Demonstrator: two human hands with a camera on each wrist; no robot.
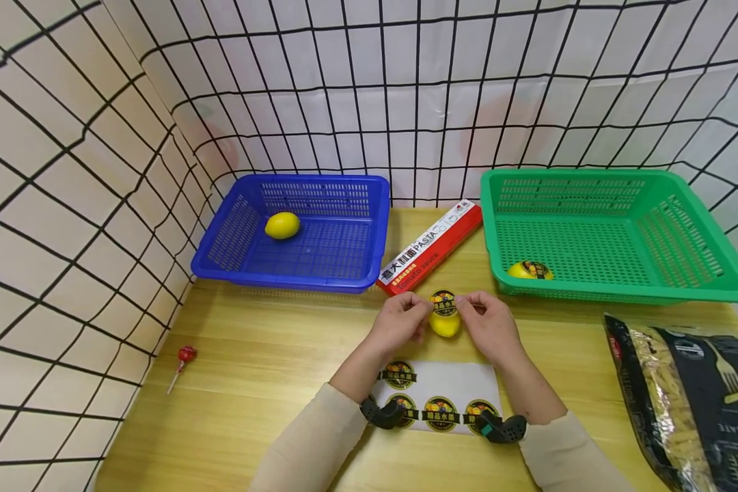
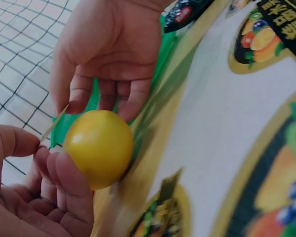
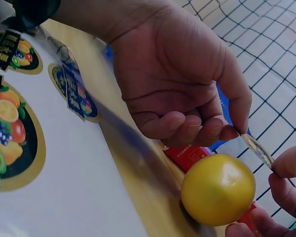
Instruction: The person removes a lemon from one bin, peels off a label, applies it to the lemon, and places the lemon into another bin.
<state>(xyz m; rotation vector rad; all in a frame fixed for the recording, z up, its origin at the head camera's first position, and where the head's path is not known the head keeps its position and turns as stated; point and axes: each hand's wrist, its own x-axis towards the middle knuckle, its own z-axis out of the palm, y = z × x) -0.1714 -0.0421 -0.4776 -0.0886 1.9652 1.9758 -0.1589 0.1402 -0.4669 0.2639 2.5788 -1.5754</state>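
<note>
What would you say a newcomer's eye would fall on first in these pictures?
Probably the yellow lemon near the middle of the head view, with the left hand and the right hand holding a round sticker close to it. Next might come the blue basket at the back left, with another lemon inside, and the green basket at the back right, with a stickered lemon.

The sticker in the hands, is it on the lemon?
Off: both wrist views show left hand and right hand pinching the sticker apart from the lemon.
</note>
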